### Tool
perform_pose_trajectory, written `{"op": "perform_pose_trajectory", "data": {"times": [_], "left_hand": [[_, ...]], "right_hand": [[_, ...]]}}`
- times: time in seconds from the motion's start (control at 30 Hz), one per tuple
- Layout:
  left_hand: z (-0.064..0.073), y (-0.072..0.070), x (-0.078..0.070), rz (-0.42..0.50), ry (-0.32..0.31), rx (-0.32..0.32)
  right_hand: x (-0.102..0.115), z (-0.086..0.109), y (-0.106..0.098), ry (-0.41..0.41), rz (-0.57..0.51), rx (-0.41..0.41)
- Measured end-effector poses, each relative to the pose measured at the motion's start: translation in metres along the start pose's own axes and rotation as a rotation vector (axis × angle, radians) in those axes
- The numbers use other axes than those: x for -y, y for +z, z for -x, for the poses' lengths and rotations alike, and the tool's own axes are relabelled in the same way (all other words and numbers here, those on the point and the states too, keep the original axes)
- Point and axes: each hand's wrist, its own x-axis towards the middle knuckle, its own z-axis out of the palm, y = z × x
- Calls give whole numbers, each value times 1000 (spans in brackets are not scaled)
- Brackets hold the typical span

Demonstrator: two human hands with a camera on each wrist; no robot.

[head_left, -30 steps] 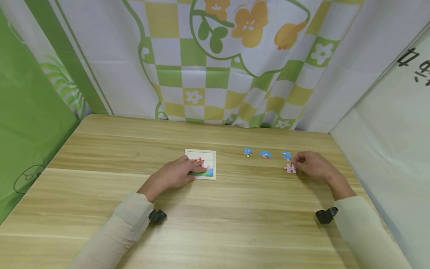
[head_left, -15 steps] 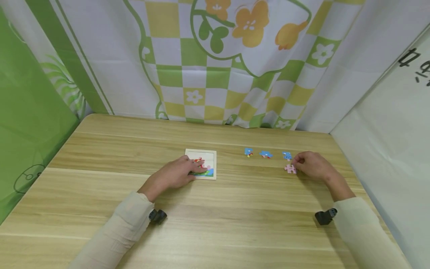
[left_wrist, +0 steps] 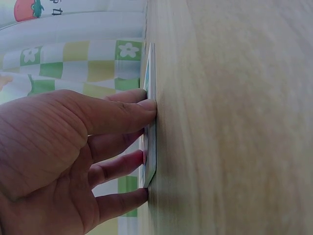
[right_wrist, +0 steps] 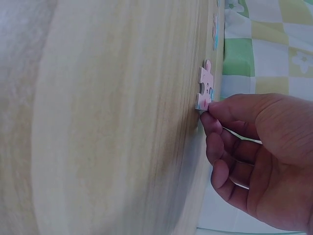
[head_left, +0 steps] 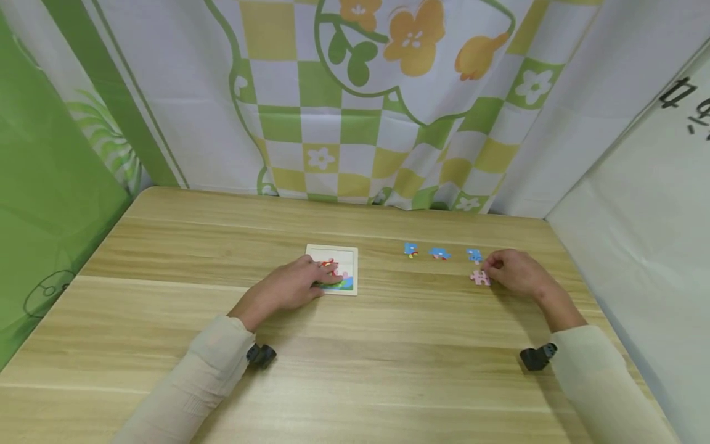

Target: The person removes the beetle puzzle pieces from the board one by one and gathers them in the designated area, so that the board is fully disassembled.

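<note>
My left hand (head_left: 291, 283) rests on a small square puzzle tray (head_left: 355, 262) with a pale wooden rim. Its fingers spread over the tray, and the left wrist view shows the thumb (left_wrist: 146, 105) against the near edge. Colourful pieces lie in the lower part of the tray, partly hidden by the hand. To the right, my right hand (head_left: 513, 271) pinches the corner of a pink puzzle piece (head_left: 479, 279) between thumb and index finger. In the right wrist view this pink piece (right_wrist: 206, 83) lies close to the tabletop, with a face printed on it.
Three blue puzzle pieces lie in a row behind: one on the left (head_left: 410, 248), a middle one (head_left: 440, 253) and one on the right (head_left: 474, 254) near the right hand. A patterned curtain (head_left: 355, 123) hangs behind the wooden table (head_left: 355, 370).
</note>
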Motion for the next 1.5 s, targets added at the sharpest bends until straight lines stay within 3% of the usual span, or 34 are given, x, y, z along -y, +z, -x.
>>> {"op": "perform_pose_trajectory", "data": {"times": [0.77, 1.03, 1.3, 1.5], "left_hand": [[0, -2, -1, 0, -8, 0], [0, 0, -4, -20, -11, -28], [0, 3, -5, -97, 81, -87], [3, 3, -7, -89, 62, -89]], "right_hand": [[4, 4, 1, -29, -19, -15], [39, 5, 3, -138, -102, -25], [80, -3, 10, -243, -137, 4], [110, -19, 20, -316, -141, 30]]}}
